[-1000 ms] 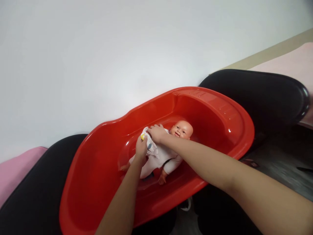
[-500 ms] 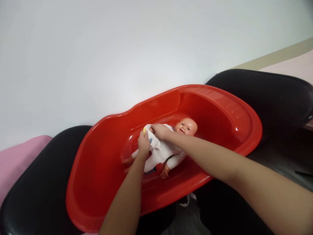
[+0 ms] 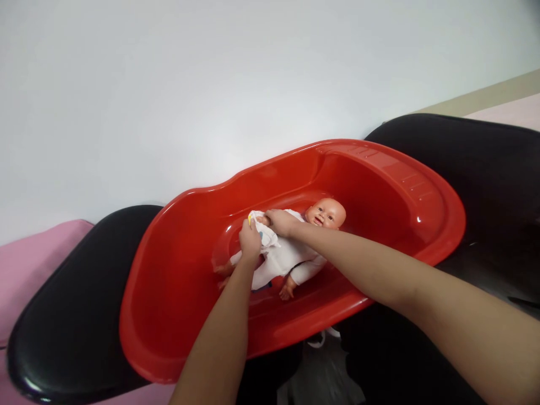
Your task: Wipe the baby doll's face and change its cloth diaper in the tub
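A baby doll (image 3: 291, 256) in white clothes lies on its back in a red plastic tub (image 3: 177, 292), head toward the right. My left hand (image 3: 250, 241) is closed on a small white cloth with coloured spots (image 3: 261, 228) at the doll's far side. My right hand (image 3: 280, 221) reaches across the doll's chest, fingers pinched on the same cloth. The doll's far arm is hidden behind my hands.
The tub rests across two black padded seats, one at the left (image 3: 71, 326) and one at the right (image 3: 476, 163). A pink surface (image 3: 29, 253) shows at the far left. A white wall (image 3: 211, 84) rises just behind the tub.
The view has shifted, so the tub and doll sit a little higher and further right. Both hands stay on the cloth at the doll's side.
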The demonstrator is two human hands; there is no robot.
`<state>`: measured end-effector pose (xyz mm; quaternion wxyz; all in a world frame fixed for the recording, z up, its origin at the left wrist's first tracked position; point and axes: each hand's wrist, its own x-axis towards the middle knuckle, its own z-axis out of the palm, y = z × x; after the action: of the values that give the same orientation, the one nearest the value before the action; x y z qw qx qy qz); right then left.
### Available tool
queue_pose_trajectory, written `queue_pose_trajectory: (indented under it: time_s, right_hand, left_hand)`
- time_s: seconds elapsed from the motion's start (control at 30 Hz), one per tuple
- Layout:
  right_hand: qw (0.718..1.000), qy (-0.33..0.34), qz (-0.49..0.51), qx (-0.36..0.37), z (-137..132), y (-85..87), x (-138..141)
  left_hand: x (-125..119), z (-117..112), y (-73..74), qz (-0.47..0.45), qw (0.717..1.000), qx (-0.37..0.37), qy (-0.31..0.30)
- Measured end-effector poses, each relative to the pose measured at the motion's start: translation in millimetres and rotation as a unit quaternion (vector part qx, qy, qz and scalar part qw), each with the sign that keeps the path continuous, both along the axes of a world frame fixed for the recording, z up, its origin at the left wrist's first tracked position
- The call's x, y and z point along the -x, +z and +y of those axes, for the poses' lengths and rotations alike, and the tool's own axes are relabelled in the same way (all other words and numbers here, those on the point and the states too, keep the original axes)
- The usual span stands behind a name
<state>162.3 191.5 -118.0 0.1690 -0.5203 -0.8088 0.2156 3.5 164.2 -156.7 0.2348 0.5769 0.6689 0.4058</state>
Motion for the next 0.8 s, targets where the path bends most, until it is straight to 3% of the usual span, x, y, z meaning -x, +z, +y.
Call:
queue_pose_trajectory:
  time_s: [0.13, 0.3, 0.57, 0.8]
  right_hand:
    - [1.000, -0.002, -0.003, 0.001, -0.8, -2.5, 0.6]
    - [1.000, -0.012, -0.012, 0.009, -4.4, -0.4, 4.3]
    - [0.999, 0.001, -0.044, 0.028, -5.6, 1.9, 2.2]
    - [0.997, 0.007, -0.072, 0.003, -2.2, -3.1, 3.1]
  left_hand:
    - [2.1, 0.6, -2.8, -0.026, 0.999, 0.017, -0.035]
    - [1.0, 1.3, -8.5, 0.017, 0.997, 0.034, -0.073]
    - [5.3, -2.1, -4.3, 0.063, 0.998, 0.012, -0.002]
    - [4.2, -3.8, -6.9, 0.068, 0.996, 0.026, -0.047]
